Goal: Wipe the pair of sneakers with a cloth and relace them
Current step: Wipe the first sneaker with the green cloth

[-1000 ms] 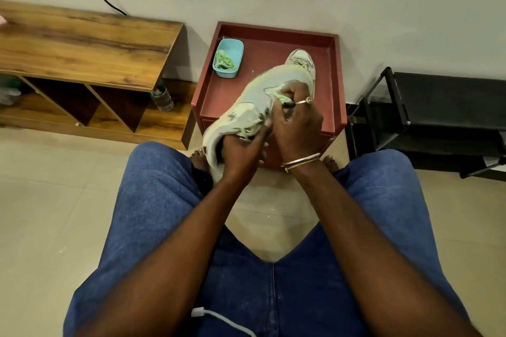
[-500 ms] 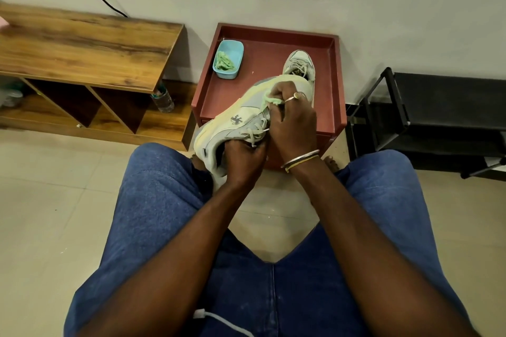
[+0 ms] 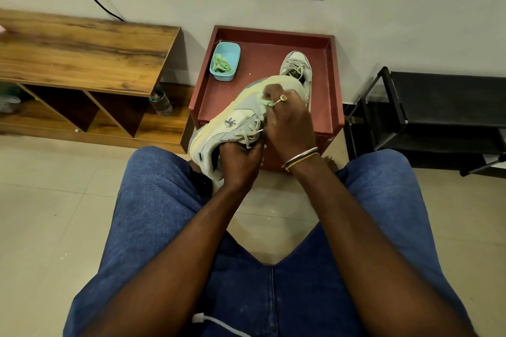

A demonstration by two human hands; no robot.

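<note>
Person in jeans (image 3: 153, 213) sits on the floor. There's a wooden shelf (image 3: 82, 46) far left, a black rack (image 3: 443, 101) on the right and a red desk (image 3: 273, 31) against the wall in the middle. One sneaker (image 3: 235, 115) is held up over the desk's near edge, side logo facing up, heel near-left, toe pointing far-right. The left hand (image 3: 241, 161) has its grip curled into the heel opening, right by the loose laces. The right hand (image 3: 291, 126) has its grip clenched on a green cloth (image 3: 266, 102), pushed against the upper toward the toe. The other sneaker (image 3: 298, 61) sits on the desk just behind, laces in. A blue tub (image 3: 237, 55) with a green rag (image 3: 222, 64) is at the desk's far left. A bottle (image 3: 161, 102) stands under the shelf.
</note>
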